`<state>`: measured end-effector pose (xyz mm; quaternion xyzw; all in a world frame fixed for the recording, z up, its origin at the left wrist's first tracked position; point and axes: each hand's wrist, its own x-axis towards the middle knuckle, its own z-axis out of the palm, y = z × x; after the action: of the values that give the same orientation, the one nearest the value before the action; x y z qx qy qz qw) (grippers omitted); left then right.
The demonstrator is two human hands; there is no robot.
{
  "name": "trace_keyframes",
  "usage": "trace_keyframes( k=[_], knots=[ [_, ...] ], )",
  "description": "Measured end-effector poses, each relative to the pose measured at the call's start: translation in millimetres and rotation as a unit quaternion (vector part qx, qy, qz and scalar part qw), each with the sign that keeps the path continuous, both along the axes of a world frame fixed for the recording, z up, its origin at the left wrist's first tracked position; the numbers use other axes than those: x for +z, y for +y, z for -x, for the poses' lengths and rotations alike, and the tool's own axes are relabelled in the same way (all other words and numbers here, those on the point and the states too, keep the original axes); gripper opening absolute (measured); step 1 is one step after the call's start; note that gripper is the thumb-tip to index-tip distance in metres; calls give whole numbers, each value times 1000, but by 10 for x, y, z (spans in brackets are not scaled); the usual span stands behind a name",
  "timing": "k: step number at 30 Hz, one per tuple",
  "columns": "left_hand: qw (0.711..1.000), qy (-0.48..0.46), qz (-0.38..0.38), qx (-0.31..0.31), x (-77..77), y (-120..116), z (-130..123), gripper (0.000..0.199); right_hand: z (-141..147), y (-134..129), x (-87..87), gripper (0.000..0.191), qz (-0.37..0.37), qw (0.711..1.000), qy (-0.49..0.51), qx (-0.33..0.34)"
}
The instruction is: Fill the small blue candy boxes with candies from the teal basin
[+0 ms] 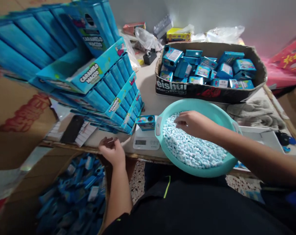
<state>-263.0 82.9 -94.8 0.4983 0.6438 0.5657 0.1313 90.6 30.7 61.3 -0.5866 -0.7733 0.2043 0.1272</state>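
The table (148, 78) holds one basin (196, 106) and one scale (146, 137).

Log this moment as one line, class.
Right hand: at pellets in bowl | left hand: near table edge | scale: blue box on it

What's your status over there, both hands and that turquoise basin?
Right-hand grip at pale pieces in turquoise basin; hold unclear. Left-hand grip loosely curled, nothing visible in it, near scale. Small blue box on scale, between both grips.
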Motion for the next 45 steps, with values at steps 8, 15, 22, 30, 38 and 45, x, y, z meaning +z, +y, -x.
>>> trace_keyframes(
  k=[8, 15, 22, 30, 38, 45],
  knots=[
    [998, 48, 50, 13, 23, -63, -3, 42, 521, 719, 60, 17, -63, 991, 16, 120],
    [995, 79, 63, -16, -71, -50, 62, 37, 748, 755, 43, 21, -44, 988, -35, 145],
    [997, 70, 43, -1, -59, -68, 23, 41, 386, 334, 84, 25, -36, 992, -120, 30],
    [995, 77, 66, -20, -33, -54, -4, 47, 190, 135, -312, 22, 105, 983, -144, 54],
    [995, 72, 61, 13, -109, -46, 12, 39, 103, 182, -327, 18, 120, 984, -88, 99],
    [994, 90, 63, -7, -93, -28, 57, 41, 29, 216, -286, 22, 123, 987, -81, 63]
  ],
)
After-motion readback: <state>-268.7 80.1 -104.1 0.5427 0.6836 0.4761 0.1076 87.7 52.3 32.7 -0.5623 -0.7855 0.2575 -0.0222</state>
